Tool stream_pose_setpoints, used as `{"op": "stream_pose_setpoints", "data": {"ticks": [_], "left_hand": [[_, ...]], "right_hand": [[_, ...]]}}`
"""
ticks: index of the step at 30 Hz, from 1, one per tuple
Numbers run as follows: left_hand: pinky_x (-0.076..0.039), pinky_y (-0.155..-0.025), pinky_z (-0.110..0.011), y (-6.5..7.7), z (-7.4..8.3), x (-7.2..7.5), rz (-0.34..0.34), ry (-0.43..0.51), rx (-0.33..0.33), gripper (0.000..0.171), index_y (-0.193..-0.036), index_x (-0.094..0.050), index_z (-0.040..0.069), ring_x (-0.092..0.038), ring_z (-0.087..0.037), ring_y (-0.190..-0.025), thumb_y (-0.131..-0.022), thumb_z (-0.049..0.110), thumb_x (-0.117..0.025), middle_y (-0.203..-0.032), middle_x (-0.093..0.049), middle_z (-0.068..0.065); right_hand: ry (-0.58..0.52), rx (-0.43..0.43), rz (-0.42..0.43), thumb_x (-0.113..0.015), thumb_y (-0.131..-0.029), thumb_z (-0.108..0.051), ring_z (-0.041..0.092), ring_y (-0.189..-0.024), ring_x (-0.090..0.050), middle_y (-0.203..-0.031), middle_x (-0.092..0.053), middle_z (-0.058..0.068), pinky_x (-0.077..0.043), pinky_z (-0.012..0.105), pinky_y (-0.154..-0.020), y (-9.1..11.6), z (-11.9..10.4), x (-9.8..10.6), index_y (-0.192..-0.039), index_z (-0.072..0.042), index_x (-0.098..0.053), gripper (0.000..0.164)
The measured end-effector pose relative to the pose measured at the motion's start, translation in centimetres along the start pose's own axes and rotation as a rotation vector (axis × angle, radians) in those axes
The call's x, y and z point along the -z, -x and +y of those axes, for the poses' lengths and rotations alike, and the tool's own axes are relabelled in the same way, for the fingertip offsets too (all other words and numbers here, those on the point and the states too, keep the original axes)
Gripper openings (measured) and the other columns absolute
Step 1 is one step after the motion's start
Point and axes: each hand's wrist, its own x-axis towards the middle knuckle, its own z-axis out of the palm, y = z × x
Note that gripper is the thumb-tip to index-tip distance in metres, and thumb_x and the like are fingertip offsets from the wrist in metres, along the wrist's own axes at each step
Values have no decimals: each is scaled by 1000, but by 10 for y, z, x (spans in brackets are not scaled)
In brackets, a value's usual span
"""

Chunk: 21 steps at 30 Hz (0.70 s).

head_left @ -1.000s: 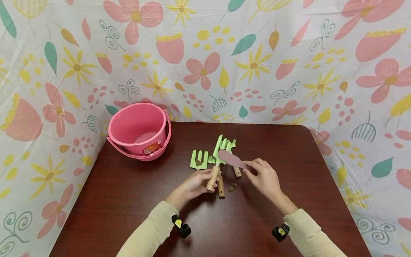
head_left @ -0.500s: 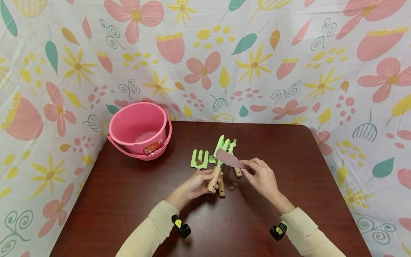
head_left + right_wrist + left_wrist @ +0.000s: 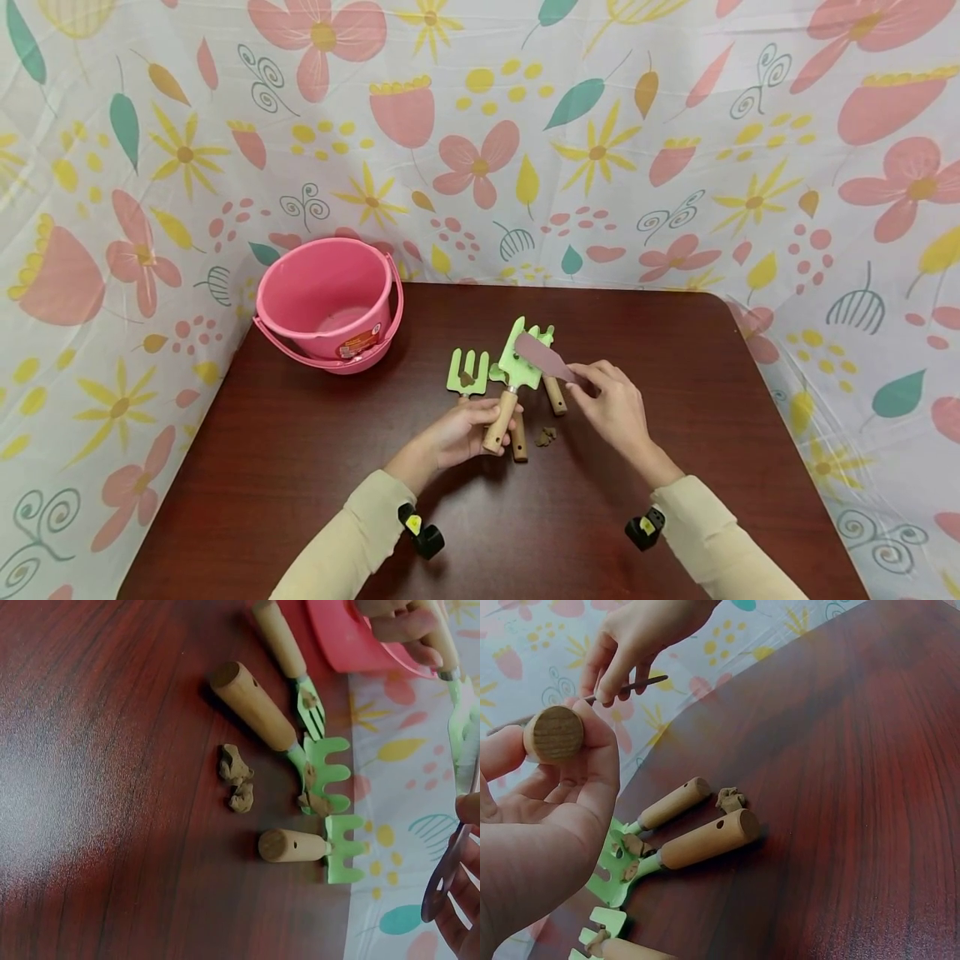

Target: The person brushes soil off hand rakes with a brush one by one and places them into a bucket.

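My left hand point(image 3: 459, 435) grips the wooden handle of a light green garden hand fork point(image 3: 512, 377), head pointing up and away. My right hand point(image 3: 617, 412) pinches a flat mauve scraper point(image 3: 546, 362), whose broad blade overlaps the fork's head in the head view. The scraper's other end shows a slot in the right wrist view. Beneath the hands lie more green tools with wooden handles: a small fork point(image 3: 468, 373), a rake point(image 3: 328, 776) and another rake point(image 3: 345, 851). Brown, clay-like lumps point(image 3: 237, 778) lie beside them, and bits of the same stuff cling to their heads.
A pink bucket point(image 3: 273, 312) stands at the back left of the dark wooden table point(image 3: 637, 333), its handle hanging down in front. Flower-patterned cloth point(image 3: 480, 242) hangs close behind the table and along both sides.
The hand fork has turned in my left hand, so its head shows broader now. My right hand and the scraper's blade have shifted slightly, with the blade tip now farther up the fork's head.
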Motion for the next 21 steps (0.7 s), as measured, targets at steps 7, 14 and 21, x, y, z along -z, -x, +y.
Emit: {"op": "stream_pose_setpoints", "data": {"ticks": [7, 14, 21], "left_hand": [[-48, -68, -27, 3, 0, 1, -12, -8, 8, 45, -134, -34, -8, -58, -14, -75, -97, 17, -39, -95, -57, -3], [-48, -68, -27, 5, -2, 4, -37, -7, 11, 39, -131, -41, -2, -57, -13, -76, -97, 16, -38, -97, -57, -3], [-49, -68, -27, 6, -2, 6, -6, -33, 22, 44, -136, -34, -6, -57, -13, -76, -97, 15, -37, -97, -55, -5]], "right_hand": [[18, -36, 34, -75, -74, -16, 8, -66, -48, -84, -63, -3, -40, 30, -53, -2, 4, 1, -99, -15, -72, 26], [42, -63, 62, -75, -74, -16, 15, -64, -51, -83, -64, 0, -39, 32, -53, -6, 7, 3, -98, -14, -72, 24], [83, -108, 104, -75, -74, -16, 18, -67, -54, -83, -65, 3, -41, 36, -54, -10, 12, 3, -98, -15, -72, 24]]}}
